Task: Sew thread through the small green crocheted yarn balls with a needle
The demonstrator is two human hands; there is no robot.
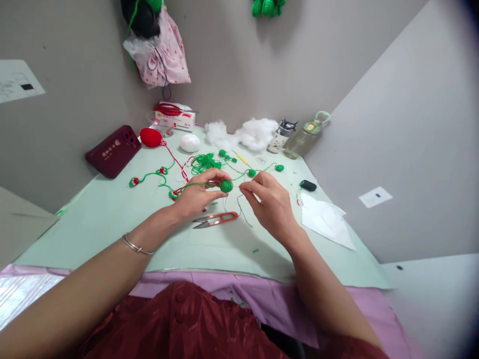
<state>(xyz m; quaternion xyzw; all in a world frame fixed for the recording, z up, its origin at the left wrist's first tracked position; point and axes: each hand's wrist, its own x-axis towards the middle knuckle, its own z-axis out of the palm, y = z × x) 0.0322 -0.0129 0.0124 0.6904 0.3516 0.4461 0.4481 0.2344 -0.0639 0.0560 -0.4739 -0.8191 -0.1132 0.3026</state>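
Observation:
A small green crocheted ball is held between the thumb and fingers of my left hand, above the table. Close on its right, my right hand pinches a thin needle that points at the ball; its fine details are too small to see. A dark thread hangs below my right fingertips. Under my hands lie orange-handled thread snips, blades to the left. Green yarn runs from the ball across my left hand toward small red, white and green crocheted pieces.
Behind my hands lie loose green yarn, a red yarn ball, a white ball and stuffing. A maroon phone stands left. At right are a bottle, a pen cup and white paper.

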